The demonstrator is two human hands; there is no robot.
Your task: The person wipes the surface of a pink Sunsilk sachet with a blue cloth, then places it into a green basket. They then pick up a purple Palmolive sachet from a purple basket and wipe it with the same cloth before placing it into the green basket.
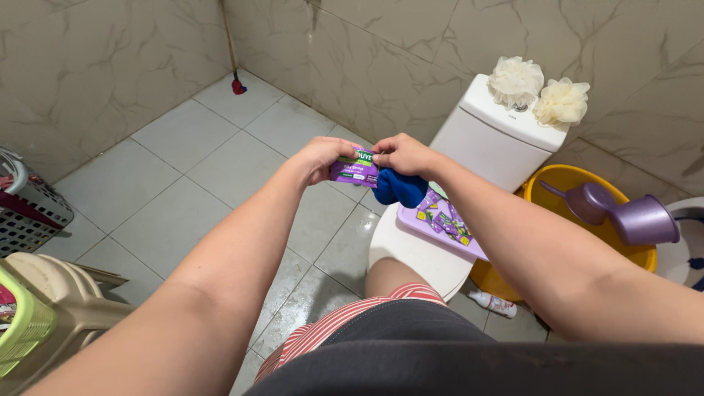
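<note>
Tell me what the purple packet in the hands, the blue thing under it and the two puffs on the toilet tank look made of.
Purple packet: seems glossy printed card or plastic wrap, flat-faced with crisp edges. Blue thing: probably soft matte cloth, bunched and drooping below the right hand. Two puffs on the toilet tank: likely gathered nylon mesh, cream and ruffled.

Left hand (pixel 319 158) and right hand (pixel 402 154) pinch a purple packet (pixel 354 168) — blue cloth (pixel 400 188) beneath.
</note>
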